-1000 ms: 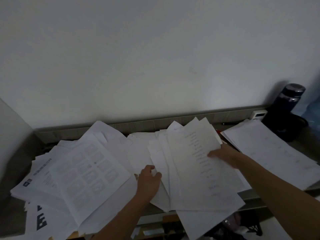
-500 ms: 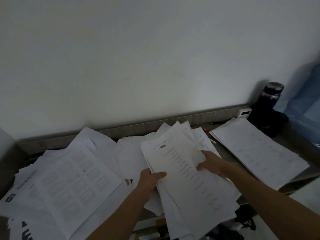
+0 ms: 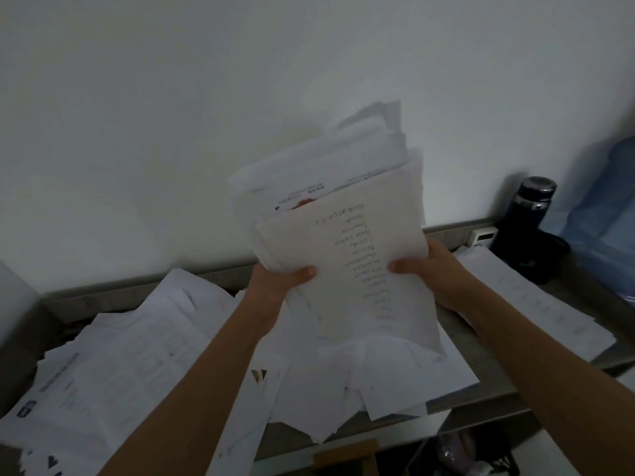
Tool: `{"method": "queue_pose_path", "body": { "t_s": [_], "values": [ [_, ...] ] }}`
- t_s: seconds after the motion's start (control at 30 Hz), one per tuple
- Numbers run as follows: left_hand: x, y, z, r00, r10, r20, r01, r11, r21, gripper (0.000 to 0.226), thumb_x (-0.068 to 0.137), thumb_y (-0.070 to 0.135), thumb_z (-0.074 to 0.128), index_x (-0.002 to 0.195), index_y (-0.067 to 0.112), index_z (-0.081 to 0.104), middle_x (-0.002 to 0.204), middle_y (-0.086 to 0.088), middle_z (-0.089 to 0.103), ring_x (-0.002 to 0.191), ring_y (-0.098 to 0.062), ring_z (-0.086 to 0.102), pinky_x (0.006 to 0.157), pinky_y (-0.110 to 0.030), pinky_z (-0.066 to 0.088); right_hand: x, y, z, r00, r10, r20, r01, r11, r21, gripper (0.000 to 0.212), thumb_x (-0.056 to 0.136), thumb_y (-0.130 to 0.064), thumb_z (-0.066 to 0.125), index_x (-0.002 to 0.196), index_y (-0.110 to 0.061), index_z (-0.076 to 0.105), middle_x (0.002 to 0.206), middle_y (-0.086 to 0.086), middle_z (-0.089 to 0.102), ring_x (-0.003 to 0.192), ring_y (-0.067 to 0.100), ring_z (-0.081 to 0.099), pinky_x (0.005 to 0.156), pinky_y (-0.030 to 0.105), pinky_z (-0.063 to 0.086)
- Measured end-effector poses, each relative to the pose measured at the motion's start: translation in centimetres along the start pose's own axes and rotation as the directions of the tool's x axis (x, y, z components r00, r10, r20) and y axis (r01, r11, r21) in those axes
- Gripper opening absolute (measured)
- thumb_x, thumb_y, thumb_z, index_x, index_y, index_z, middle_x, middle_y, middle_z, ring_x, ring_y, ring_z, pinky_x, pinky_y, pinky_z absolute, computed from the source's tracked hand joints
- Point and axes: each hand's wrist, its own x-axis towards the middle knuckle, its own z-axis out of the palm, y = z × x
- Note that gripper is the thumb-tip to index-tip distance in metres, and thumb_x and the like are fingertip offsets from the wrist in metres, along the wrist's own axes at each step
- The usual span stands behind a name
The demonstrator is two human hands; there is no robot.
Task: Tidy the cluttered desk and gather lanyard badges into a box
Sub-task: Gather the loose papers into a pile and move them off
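Above the table, near-upright stack of papers clamped betw. left grip & right grip, thumbs on front, prob. to square edges before setting aside. Loose sheets spread below; no badges or box in view.

Nothing can be read. The handwritten list on the top sheet of the held-up stack is blurred. Print on the sheets at the tabletop's left edge is too small.

dark bottle upright against white wall, small white device just beside, blue plastic at far right.
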Motion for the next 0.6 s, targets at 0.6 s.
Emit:
{"method": "queue_pose_path", "body": {
  "t_s": [0.6],
  "values": [
    [-1.4,-5.2,-0.8,0.967,-0.254,-0.028,0.254,0.943,0.215,0.028,0.084,0.003,0.069,0.108,0.019,0.067,0.112,-0.001,0.071,0.103,-0.017,0.067,0.086,-0.03,0.055,-0.4,6.0,-1.6,0.957,0.273,0.101,-0.283,0.953,0.106,0.066,0.069,-0.058,0.075,0.123,-0.024,0.062,0.119,0.005,0.069,0.107,0.025,0.067,0.082,0.039,0.057]
  ]
}}
